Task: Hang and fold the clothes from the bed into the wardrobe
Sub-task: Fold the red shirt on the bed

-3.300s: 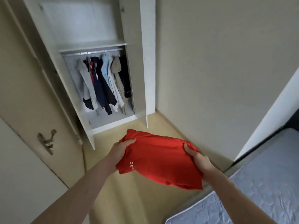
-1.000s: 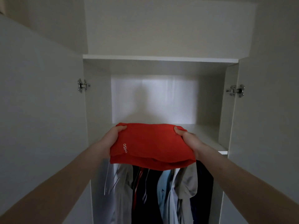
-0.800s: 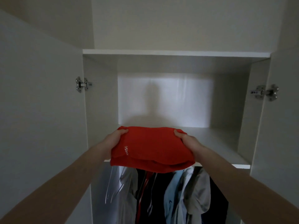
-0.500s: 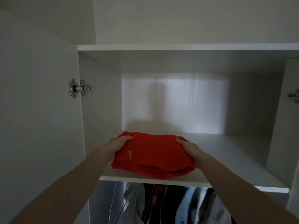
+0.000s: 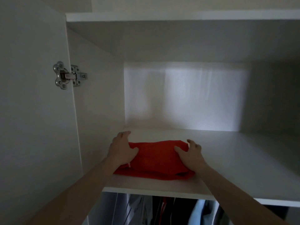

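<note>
A folded red garment (image 5: 154, 161) lies flat on the white wardrobe shelf (image 5: 227, 159), in the lower middle of the frame, close to the shelf's front edge and nearer its left side wall. Small white lettering shows at its lower left corner, and its layered folds face forward. Below the shelf, at the bottom of the frame, hanging clothes (image 5: 162, 211) show in dim light.

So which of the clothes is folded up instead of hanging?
The red garment. It lies folded on the wardrobe shelf between the left hand and the right hand. The other clothes hang below that shelf.
</note>
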